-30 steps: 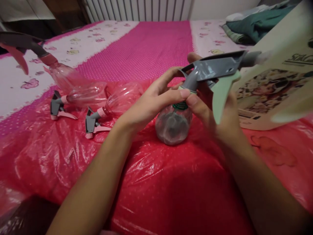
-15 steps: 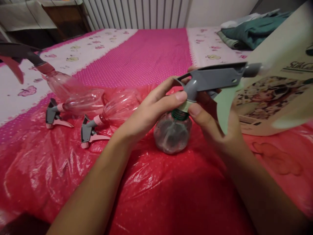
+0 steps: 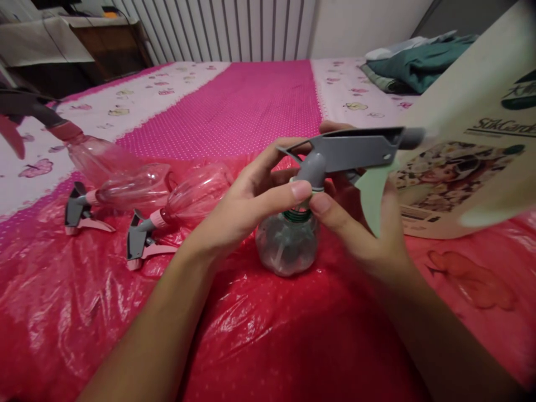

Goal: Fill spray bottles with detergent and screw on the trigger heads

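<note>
A grey trigger spray head (image 3: pixel 355 153) with a pale green trigger sits over the green threaded neck of a small clear round bottle (image 3: pixel 287 245). My left hand (image 3: pixel 259 195) is closed on the spray head's collar, thumb pressing its near side. From the right, my right hand (image 3: pixel 372 234) pinches the same collar with the thumb, its other fingers behind the trigger and partly hidden. A thin dip tube shows inside the bottle, which stands upright on red plastic sheeting (image 3: pixel 251 335). Whether the collar is threaded onto the neck, I cannot tell.
Several clear pink spray bottles (image 3: pixel 196 192) with grey and pink heads lie or lean at the left. A large cream jug (image 3: pixel 460 162) with a printed label stands close at the right. Folded clothes (image 3: pixel 419 64) rest on the pink patterned bedcover (image 3: pixel 268 100) behind.
The view has shifted slightly, so everything appears lower and further left. Both hands keep hold of the spray head, which has moved a little leftward over the bottle.
</note>
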The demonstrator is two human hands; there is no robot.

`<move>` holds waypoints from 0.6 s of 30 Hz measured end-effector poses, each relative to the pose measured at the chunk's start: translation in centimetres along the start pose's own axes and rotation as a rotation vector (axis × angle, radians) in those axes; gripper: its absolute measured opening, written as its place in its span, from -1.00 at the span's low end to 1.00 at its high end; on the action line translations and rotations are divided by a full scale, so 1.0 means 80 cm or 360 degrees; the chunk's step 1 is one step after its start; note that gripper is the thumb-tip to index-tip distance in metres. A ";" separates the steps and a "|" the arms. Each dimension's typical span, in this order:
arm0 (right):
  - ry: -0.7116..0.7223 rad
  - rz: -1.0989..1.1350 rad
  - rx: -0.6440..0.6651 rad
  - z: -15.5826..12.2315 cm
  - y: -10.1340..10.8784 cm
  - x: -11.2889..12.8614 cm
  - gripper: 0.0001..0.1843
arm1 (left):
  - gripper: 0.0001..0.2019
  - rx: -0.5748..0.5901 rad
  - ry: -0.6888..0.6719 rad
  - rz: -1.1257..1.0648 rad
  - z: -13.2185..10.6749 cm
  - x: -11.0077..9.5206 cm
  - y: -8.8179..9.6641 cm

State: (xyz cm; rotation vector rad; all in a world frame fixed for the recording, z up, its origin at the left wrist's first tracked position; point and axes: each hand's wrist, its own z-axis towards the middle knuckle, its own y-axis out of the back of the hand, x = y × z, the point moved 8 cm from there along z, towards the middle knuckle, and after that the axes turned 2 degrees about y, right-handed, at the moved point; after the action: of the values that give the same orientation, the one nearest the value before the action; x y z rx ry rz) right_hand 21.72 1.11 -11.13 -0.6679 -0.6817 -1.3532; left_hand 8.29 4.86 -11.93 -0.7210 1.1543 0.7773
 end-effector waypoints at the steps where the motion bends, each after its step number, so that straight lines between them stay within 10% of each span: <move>1: -0.0011 0.0009 0.0005 0.001 0.000 -0.002 -0.46 | -0.46 0.0007 0.0001 0.0004 0.000 0.000 0.000; 18: -0.0063 0.0103 -0.0067 -0.002 0.012 -0.027 -0.59 | -0.42 0.0067 -0.0166 0.0073 0.003 -0.015 -0.005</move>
State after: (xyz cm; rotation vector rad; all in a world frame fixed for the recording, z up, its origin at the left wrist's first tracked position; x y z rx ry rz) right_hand 22.46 2.41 -12.93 -0.7459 -0.6592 -1.3005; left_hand 8.52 4.67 -10.70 -0.6139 1.0930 0.8177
